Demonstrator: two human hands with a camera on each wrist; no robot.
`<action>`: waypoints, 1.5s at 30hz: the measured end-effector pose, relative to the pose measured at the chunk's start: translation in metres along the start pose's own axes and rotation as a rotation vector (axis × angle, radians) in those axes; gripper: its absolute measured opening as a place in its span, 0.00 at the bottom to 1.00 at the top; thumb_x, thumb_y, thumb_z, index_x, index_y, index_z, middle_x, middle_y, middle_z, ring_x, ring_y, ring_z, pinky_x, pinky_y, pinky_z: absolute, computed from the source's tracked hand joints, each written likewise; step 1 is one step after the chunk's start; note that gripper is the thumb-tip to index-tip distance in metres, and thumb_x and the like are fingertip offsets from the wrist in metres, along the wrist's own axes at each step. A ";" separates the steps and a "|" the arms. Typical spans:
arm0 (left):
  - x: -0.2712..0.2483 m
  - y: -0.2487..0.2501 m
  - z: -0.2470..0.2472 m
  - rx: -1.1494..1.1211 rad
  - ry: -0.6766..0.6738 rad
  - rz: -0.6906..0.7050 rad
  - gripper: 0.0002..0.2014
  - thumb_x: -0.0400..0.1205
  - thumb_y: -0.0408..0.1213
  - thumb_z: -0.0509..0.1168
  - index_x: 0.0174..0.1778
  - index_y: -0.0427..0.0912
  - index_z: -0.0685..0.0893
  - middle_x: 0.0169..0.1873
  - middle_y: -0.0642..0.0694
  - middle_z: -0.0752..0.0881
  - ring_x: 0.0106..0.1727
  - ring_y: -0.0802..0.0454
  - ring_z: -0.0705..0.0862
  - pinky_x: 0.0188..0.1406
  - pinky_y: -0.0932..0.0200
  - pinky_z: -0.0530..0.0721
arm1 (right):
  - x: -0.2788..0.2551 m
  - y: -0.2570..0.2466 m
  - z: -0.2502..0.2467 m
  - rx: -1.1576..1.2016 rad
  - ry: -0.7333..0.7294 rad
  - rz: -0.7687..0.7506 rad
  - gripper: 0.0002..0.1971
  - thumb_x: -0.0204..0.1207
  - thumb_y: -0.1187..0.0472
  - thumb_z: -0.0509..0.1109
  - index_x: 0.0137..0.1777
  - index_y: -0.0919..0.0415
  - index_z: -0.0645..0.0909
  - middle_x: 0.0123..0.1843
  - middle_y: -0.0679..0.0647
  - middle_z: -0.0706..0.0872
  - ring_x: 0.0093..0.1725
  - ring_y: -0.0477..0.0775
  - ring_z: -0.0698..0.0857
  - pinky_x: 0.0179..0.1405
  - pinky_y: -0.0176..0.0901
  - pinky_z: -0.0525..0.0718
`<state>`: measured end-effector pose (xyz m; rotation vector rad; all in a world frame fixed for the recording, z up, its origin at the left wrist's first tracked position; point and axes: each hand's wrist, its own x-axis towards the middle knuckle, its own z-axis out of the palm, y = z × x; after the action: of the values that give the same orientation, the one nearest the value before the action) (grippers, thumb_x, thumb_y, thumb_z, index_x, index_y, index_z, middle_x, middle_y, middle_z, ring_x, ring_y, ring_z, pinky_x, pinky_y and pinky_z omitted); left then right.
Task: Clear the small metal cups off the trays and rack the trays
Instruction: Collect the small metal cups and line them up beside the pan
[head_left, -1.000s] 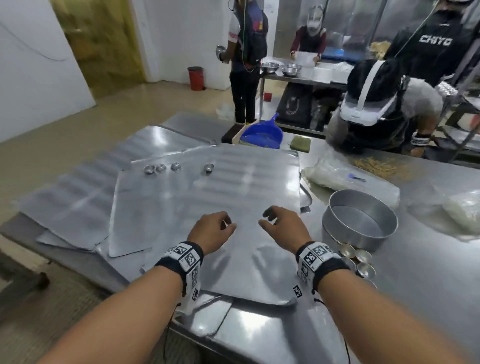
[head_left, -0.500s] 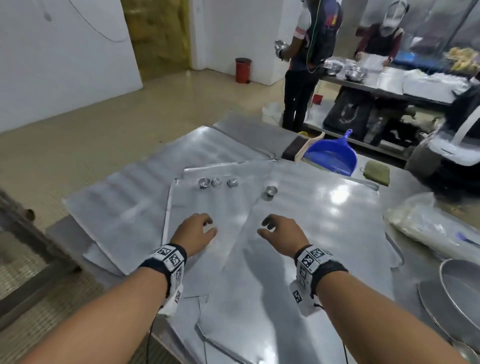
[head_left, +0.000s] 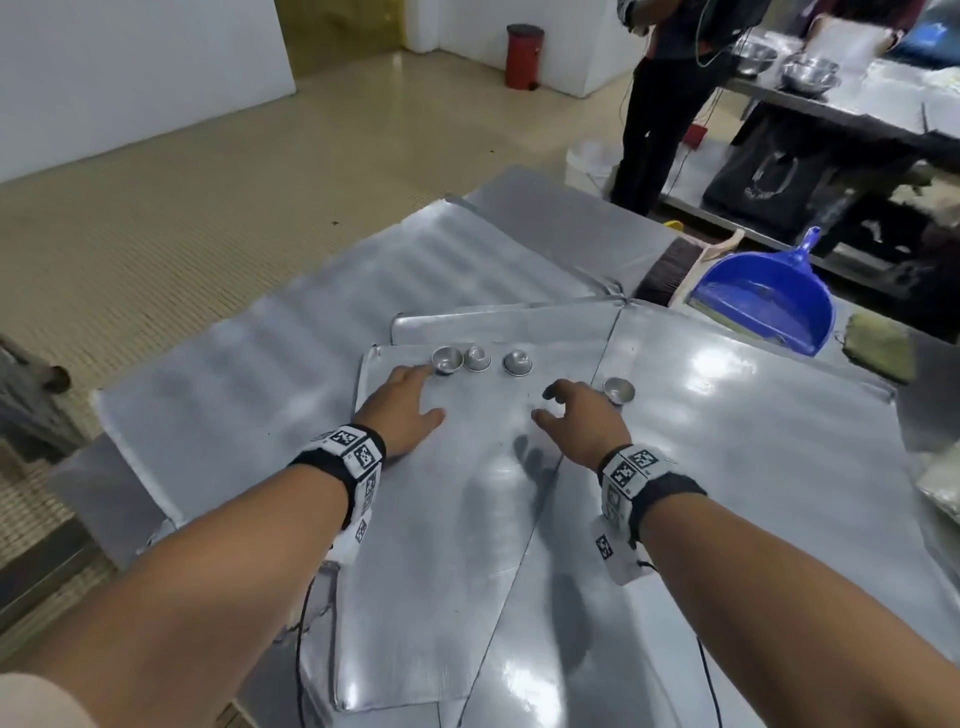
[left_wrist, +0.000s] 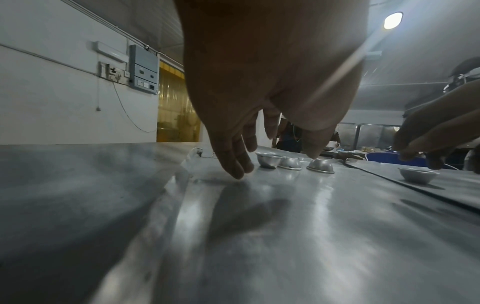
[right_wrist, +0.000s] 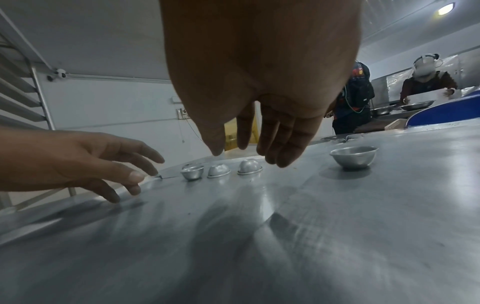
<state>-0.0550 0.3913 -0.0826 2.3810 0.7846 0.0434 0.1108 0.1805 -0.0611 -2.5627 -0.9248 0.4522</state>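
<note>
You are reaching both hands, left hand (head_left: 402, 402) and right hand (head_left: 582, 421), fingers loosely spread and holding nothing, toward four small cups (head_left: 447, 359) sitting at the far end of the overlapping trays (head_left: 467, 519) on the worktop, so nothing is being cleared or racked yet.

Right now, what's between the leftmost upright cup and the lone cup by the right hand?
Two upturned cups, seen in the head view, between leftmost cup and lone cup.

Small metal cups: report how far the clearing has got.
Nothing looks cleared yet. Four small metal cups sit on the trays, two upright, two upside down. Left hand and right hand reach toward them, holding nothing. All cups and the racking remain.
</note>
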 end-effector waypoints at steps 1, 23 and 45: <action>0.009 -0.001 0.001 0.006 0.001 0.013 0.35 0.82 0.49 0.69 0.84 0.50 0.63 0.80 0.46 0.67 0.70 0.45 0.79 0.68 0.57 0.74 | 0.009 0.001 0.001 -0.011 0.005 -0.003 0.21 0.81 0.44 0.68 0.70 0.53 0.79 0.66 0.54 0.81 0.59 0.57 0.84 0.50 0.45 0.75; 0.088 -0.013 0.021 0.049 0.062 0.075 0.31 0.81 0.50 0.72 0.80 0.45 0.73 0.74 0.45 0.75 0.71 0.40 0.77 0.71 0.46 0.76 | 0.094 0.008 0.027 -0.236 0.217 0.029 0.27 0.79 0.41 0.67 0.76 0.49 0.74 0.76 0.56 0.76 0.76 0.65 0.68 0.70 0.61 0.69; 0.044 0.018 0.026 -0.019 -0.019 0.067 0.23 0.76 0.51 0.76 0.62 0.45 0.78 0.60 0.47 0.82 0.57 0.46 0.81 0.55 0.50 0.81 | 0.036 0.027 0.014 0.090 0.139 0.117 0.29 0.75 0.50 0.78 0.75 0.57 0.77 0.63 0.59 0.88 0.62 0.62 0.86 0.65 0.55 0.84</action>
<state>-0.0037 0.3897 -0.1003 2.3860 0.6925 0.0555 0.1456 0.1882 -0.0910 -2.5384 -0.6933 0.3351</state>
